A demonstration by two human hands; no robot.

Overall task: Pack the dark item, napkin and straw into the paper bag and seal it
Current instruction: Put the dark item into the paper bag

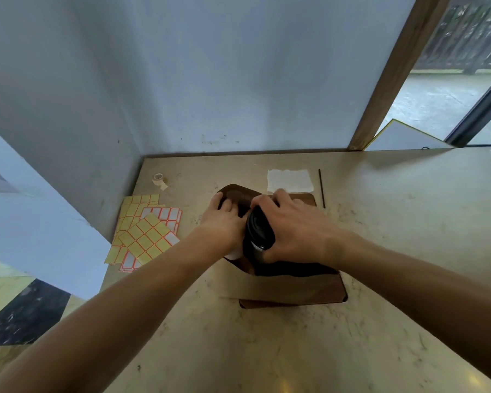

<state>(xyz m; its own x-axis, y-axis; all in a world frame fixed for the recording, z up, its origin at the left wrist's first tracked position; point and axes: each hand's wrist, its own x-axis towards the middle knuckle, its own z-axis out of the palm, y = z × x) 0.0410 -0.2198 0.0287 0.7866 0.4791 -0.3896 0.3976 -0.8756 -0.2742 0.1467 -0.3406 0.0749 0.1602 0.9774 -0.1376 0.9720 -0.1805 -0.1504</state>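
A brown paper bag [278, 285] stands open on a dark brown tray [332, 293] at the table's middle. My right hand [292, 222] grips the dark item [260, 231], a black cup-like thing, at the bag's mouth. My left hand [224, 219] holds the bag's far-left rim [236, 194], fingers inside the opening. A white napkin [290, 181] lies flat behind the bag. The thin dark straw [321, 188] lies just right of the napkin.
Sheets of yellow and white stickers [146, 231] lie at the table's left edge. A small roll of tape [159, 180] sits in the back left corner. Walls close off the back and left; a wooden post [394, 72] rises at the back right.
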